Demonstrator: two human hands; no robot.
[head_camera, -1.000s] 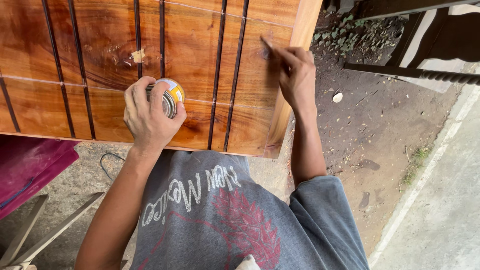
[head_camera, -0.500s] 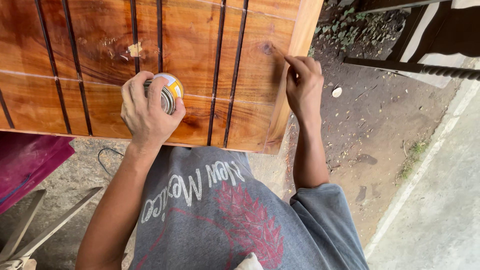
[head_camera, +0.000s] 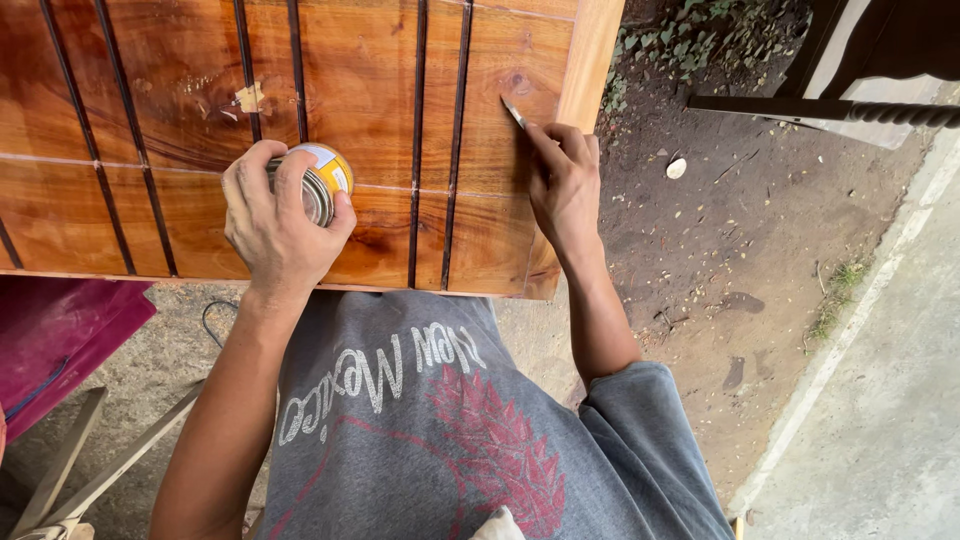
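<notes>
Outdoors, over a grooved wooden panel (head_camera: 300, 120), our left hand (head_camera: 280, 225) clamps a small tin (head_camera: 318, 180); our right hand (head_camera: 565, 185) pinches a thin blade (head_camera: 514, 112), filling blemishes; next needs steady pressure.

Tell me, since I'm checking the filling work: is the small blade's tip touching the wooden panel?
Touching. The head view shows the right hand pressing the thin blade tip onto the wooden panel, no gap visible.

I grip a small round tin (head_camera: 318, 180) with a yellow and white label in my left hand (head_camera: 275, 225), resting on the panel at nine o'clock from the thin metal blade (head_camera: 514, 112), whose tip points toward eleven o'clock.
</notes>
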